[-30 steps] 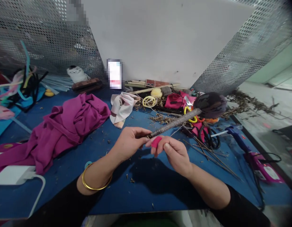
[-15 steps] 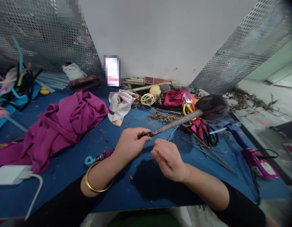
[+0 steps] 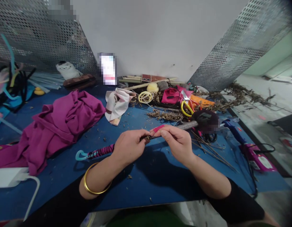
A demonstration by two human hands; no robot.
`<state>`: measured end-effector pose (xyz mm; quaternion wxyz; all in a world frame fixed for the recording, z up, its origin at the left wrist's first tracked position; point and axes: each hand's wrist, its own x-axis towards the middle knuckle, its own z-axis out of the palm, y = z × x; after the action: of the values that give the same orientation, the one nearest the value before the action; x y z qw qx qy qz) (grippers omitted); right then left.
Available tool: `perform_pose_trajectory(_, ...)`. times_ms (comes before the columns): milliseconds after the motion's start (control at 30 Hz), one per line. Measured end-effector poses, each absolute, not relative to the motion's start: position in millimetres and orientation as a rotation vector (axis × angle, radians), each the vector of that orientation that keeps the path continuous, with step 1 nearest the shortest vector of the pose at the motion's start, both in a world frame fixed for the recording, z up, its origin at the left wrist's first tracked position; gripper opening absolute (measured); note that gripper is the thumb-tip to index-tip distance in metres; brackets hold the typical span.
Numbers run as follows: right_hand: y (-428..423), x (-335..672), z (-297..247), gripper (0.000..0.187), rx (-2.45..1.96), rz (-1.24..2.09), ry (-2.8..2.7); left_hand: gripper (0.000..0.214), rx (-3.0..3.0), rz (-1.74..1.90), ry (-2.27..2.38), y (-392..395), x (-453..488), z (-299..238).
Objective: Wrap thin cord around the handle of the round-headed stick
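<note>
A long stick (image 3: 187,125) slants across in front of me. It has a pale blue loop (image 3: 81,155) at its left end, a purple and black wrapped part (image 3: 102,151), a grey shaft and a dark patterned round head (image 3: 205,121). My left hand (image 3: 130,145) is closed around its middle, beside a black and yellowish banded stretch. My right hand (image 3: 177,142) lies against the stick just right of there, thumb and fingers pressed together, with something red along the index finger. What those fingers pinch is hidden. A gold bangle (image 3: 97,190) circles my left wrist.
Purple cloth (image 3: 62,123) and a white adapter (image 3: 10,177) lie left on the blue table. Farther back are pale cloth (image 3: 117,105), a yellow cord coil (image 3: 145,97), dried plant bits (image 3: 166,115) and yellow-handled scissors (image 3: 186,108). A blue glue gun (image 3: 234,130) lies right.
My right hand has risen from below the stick to rest against it. The round head has dropped lower and the loop end has shifted left. My left hand keeps its hold.
</note>
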<state>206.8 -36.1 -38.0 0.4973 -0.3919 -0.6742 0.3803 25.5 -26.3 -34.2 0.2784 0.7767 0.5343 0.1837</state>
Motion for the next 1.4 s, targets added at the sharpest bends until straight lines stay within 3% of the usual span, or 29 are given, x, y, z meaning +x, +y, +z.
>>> perform_pose_trajectory(700,-25.7,201.0,-39.0,0.020,-1.089,0.993,-1.577,0.023,2.790,0.523,1.328,-38.0,33.4,-37.7)
perform_pose_trajectory(867,-25.9,200.6,-39.6,0.019,-1.124,1.019,-1.521,0.027,2.953,0.700,1.145,-35.9,32.5,-43.9)
perform_pose_trajectory(1400,-8.2,256.2,-8.7,0.019,-1.178,1.332,-1.415,0.025,2.675,0.868,1.211,-22.0,15.6,-41.8)
